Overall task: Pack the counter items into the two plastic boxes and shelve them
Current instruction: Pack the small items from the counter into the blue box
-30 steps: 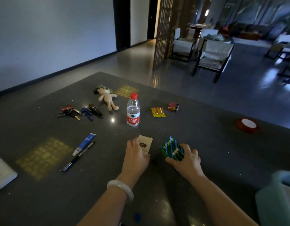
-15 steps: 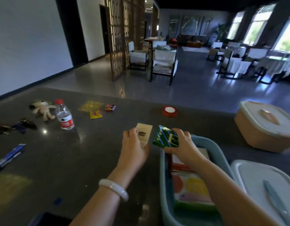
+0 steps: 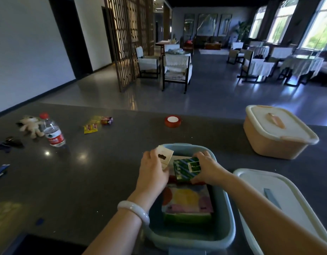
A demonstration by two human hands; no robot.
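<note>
1. My left hand (image 3: 153, 170) covers the lower part of the pale cream card (image 3: 164, 157) it holds, beside the open blue plastic box (image 3: 225, 208).
2. The white box lid (image 3: 280, 205), right of that box, runs off the frame's right edge.
3. The dark keys (image 3: 7, 143) far left of the box are too blurred to make out.
4. The print on the green patterned packet (image 3: 186, 168) is too small to read.

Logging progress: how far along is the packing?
Early. Done: colourful pack lies in the open blue box. In hand: left hand holds a beige card, right hand a green packet, above it. Left: bottle, plush toy, red tape, lidding, shelving.
</note>
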